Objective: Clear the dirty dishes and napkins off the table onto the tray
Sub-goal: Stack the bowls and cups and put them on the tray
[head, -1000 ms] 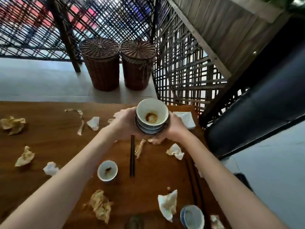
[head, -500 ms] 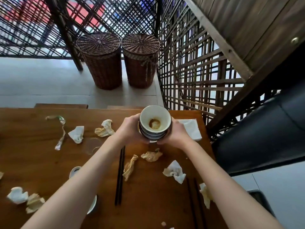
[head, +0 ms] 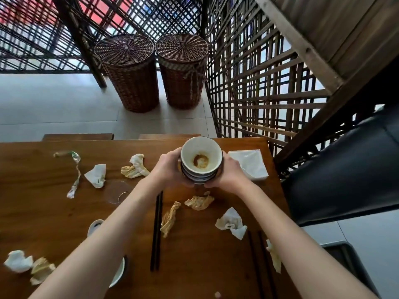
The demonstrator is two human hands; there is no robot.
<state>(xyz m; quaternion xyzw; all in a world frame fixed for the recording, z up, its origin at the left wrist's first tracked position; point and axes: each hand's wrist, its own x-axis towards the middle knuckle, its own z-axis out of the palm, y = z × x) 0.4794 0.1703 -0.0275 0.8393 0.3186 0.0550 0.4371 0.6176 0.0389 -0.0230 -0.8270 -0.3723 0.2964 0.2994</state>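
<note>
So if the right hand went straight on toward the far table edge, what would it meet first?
Probably nothing: the right hand has bare table ahead; the napkin pack lies beside it, though depth is unclear.

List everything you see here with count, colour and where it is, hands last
bowl stack: one, white inside with brown residue, held above the table's far end
table: one, brown wood, across the lower frame
crumpled napkins: several, white and stained yellow, scattered on the table
chopsticks: one pair at centre, black
napkin pack: one, white, far right corner
small dish: one, white, under the left forearm
baskets: two, brown wicker, on the floor beyond
left hand: grips the stack's left side
right hand: grips its right side
</note>
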